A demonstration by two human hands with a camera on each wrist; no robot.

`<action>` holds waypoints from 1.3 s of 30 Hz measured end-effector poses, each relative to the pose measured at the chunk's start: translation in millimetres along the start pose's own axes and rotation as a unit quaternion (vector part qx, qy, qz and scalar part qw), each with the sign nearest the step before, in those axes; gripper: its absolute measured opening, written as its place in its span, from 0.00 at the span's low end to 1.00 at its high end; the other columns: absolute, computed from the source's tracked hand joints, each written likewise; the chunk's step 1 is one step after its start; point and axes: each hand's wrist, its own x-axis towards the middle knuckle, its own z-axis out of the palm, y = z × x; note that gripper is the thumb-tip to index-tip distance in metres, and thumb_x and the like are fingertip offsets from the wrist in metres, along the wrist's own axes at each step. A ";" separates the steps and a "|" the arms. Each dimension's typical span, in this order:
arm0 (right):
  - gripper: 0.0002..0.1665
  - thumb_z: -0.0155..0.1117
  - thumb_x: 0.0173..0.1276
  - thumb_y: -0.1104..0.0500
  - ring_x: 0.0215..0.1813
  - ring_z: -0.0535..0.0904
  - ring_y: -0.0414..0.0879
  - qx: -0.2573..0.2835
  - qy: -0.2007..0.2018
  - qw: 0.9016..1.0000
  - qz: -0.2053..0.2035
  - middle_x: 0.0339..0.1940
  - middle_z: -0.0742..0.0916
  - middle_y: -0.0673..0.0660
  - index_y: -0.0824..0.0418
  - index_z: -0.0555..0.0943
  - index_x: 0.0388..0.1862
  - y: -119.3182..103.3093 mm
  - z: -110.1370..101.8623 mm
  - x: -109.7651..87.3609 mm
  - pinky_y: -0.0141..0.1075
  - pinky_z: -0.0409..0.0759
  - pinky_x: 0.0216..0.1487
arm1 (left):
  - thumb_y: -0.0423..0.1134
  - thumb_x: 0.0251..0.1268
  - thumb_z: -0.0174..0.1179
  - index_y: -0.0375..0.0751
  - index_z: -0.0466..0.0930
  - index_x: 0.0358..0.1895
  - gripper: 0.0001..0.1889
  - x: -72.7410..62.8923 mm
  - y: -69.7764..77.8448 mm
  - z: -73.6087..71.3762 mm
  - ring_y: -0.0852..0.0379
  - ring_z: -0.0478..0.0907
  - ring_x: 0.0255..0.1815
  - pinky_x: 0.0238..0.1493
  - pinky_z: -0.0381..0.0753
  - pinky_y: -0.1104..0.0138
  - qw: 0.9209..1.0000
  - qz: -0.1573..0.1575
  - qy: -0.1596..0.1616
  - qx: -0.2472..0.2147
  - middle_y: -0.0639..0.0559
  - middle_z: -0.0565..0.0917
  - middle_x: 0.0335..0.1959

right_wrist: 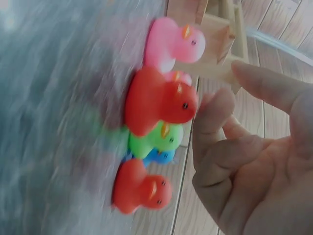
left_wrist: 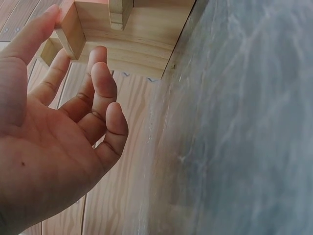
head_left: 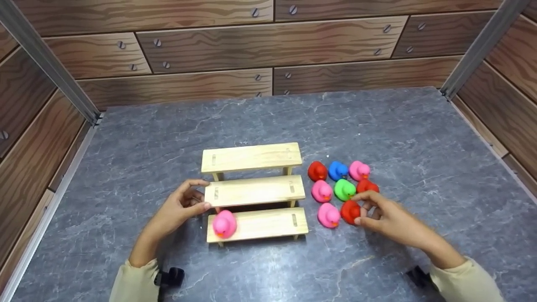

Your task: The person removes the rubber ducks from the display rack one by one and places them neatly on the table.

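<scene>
Three pale wooden benches (head_left: 256, 191) stand like steps in the head view. A pink rubber duck (head_left: 225, 223) sits at the left end of the front one. My left hand (head_left: 174, 212) holds the left end of the middle bench between thumb and forefinger; its other fingers are loosely bent in the left wrist view. Over at the right, my right hand (head_left: 388, 220) is at a red rubber duck (head_left: 350, 212), thumb and forefinger spread beside it. In the right wrist view this red duck (right_wrist: 159, 103) stands just past the fingertips, which appear apart from it.
Around that red duck stand several more: pink (head_left: 328, 215), green (head_left: 345, 190), blue (head_left: 337, 170) and red (head_left: 317, 171) ones, in rough rows right of the benches. Wood-patterned panels (head_left: 272, 42) and metal posts (head_left: 46, 58) border the grey marbled table (head_left: 209, 121).
</scene>
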 end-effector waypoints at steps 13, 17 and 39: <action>0.29 0.69 0.63 0.58 0.34 0.72 0.36 0.064 0.001 0.996 -0.057 0.37 0.78 0.57 0.66 0.70 0.59 -33.1 39.0 7.5 0.28 0.72 0.31 | 0.34 0.62 0.64 0.35 0.67 0.63 0.26 -0.1 -1.1 0.1 0.60 0.76 0.34 0.35 0.75 0.71 1.000 0.004 0.006 -0.002 0.47 0.79 0.39; 0.29 0.69 0.62 0.58 0.36 0.73 0.37 0.077 -0.008 0.993 -0.090 0.38 0.78 0.58 0.66 0.70 0.59 -42.2 52.0 11.4 0.28 0.75 0.35 | 0.34 0.62 0.64 0.36 0.67 0.63 0.27 -0.3 -1.3 0.2 0.60 0.76 0.34 0.35 0.75 0.71 1.000 0.000 0.007 0.002 0.46 0.79 0.39; 0.31 0.69 0.62 0.55 0.40 0.75 0.45 0.127 -0.077 0.984 -0.096 0.42 0.79 0.57 0.62 0.70 0.60 -87.5 111.5 39.8 0.28 0.75 0.39 | 0.34 0.62 0.64 0.36 0.67 0.63 0.27 0.0 -0.9 0.3 0.59 0.76 0.36 0.37 0.75 0.71 1.000 0.001 0.004 0.000 0.47 0.79 0.40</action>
